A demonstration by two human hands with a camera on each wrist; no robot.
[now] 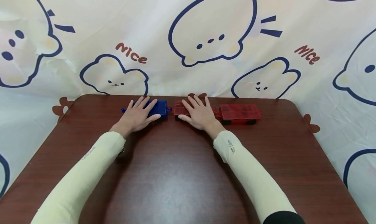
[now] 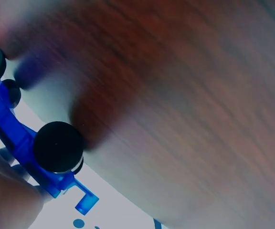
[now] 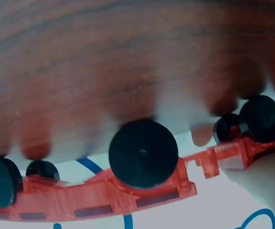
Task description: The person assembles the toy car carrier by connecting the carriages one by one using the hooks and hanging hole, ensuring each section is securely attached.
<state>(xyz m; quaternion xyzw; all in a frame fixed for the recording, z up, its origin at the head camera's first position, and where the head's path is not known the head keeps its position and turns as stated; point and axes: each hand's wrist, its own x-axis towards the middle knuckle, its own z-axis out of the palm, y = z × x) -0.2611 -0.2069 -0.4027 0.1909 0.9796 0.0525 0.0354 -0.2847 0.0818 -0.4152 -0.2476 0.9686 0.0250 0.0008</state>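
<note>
Three see-through toy wagons on black wheels stand in a row on the table. My left hand (image 1: 136,116) lies over the blue wagon (image 1: 159,107), fingers straight and spread. The left wrist view shows this wagon's black wheel (image 2: 58,146) and its blue hitch (image 2: 87,202). Over the middle red wagon (image 1: 178,108) rests my right hand (image 1: 201,114), also with spread, straight fingers, hiding much of it. The other red wagon (image 1: 240,112) stands to the right, untouched. A red coupling (image 3: 209,160) bridges the two red wagons. Blue and red hitch ends sit close together between my hands.
The brown wooden table (image 1: 176,171) extends toward me from the row of wagons, which stands near its far edge. Behind it hangs a white cloth (image 1: 155,28) with blue-outlined cartoon figures, also draped along both sides.
</note>
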